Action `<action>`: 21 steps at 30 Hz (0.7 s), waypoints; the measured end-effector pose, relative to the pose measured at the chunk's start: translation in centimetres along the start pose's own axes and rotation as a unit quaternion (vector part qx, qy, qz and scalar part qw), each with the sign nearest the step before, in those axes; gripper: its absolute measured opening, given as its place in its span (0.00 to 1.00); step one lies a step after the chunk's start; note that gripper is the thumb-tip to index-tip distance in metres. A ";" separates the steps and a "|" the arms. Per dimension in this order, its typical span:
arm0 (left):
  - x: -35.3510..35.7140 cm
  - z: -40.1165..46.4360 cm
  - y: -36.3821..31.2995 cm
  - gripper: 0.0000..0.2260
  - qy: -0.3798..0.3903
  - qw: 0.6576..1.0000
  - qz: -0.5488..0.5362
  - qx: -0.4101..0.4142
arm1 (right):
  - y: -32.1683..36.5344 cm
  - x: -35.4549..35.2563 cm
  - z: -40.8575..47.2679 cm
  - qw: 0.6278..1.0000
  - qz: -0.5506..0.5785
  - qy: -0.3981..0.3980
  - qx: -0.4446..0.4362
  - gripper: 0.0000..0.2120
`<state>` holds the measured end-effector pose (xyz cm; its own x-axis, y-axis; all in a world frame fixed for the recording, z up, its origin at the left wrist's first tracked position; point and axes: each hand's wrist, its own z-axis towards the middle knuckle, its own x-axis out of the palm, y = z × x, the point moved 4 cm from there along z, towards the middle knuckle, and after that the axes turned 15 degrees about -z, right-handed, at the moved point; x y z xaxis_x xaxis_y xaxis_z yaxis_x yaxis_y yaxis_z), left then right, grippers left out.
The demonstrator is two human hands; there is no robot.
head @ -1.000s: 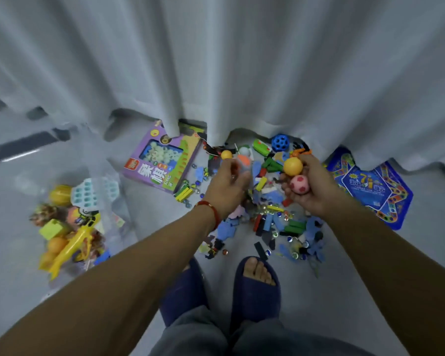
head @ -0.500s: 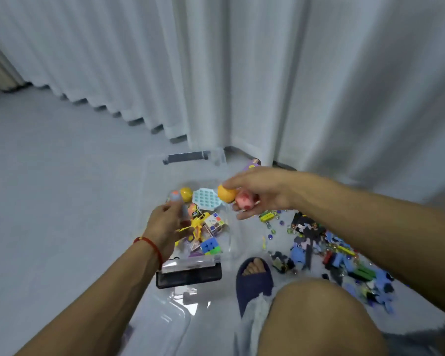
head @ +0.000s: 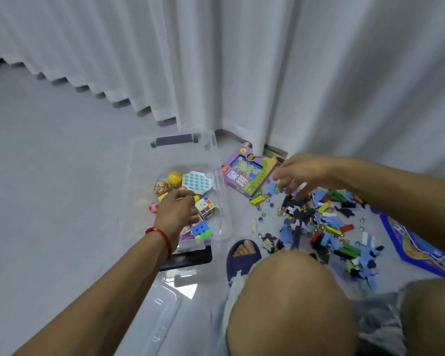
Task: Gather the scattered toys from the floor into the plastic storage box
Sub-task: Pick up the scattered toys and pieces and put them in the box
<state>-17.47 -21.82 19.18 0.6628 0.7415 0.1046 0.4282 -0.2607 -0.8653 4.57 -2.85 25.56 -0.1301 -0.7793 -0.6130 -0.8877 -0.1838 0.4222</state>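
Your hands are over the toys: left above the box, right above the floor pile.

Your left hand, a red cord at its wrist, hangs inside the clear plastic storage box with its fingers curled downward; whether they hold anything you cannot tell from here. Your right hand hovers above the scattered toys, fingers loosely bent and spread, nothing seen in its grip. In the box lie a yellow ball, a patterned ball, a pink ball, a pale blue pop toy and two puzzle cubes. A purple game box lies between the storage box and the pile, partly under the white curtain. A blue game board lies at the pile's far right on the grey floor.
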 end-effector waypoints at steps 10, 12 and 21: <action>17.2 1.5 11.3 0.09 0.253 0.938 0.236 -0.006 | -21.6 5.9 4.5 0.979 -0.040 -0.087 0.178 0.17; 19.3 2.9 14.5 0.10 0.277 0.905 0.322 -0.012 | -24.1 8.6 5.9 0.974 -0.058 -0.102 0.193 0.15; 26.7 9.5 23.6 0.20 0.273 0.757 0.573 0.155 | -29.8 15.0 13.2 0.939 -0.126 -0.225 0.230 0.30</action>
<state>4.47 -2.30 -3.07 0.6817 -0.2500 -0.6876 -0.7285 -0.3191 -0.6062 23.24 -1.13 -5.08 0.0273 -0.3956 -0.9180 -0.9986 0.0304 -0.0428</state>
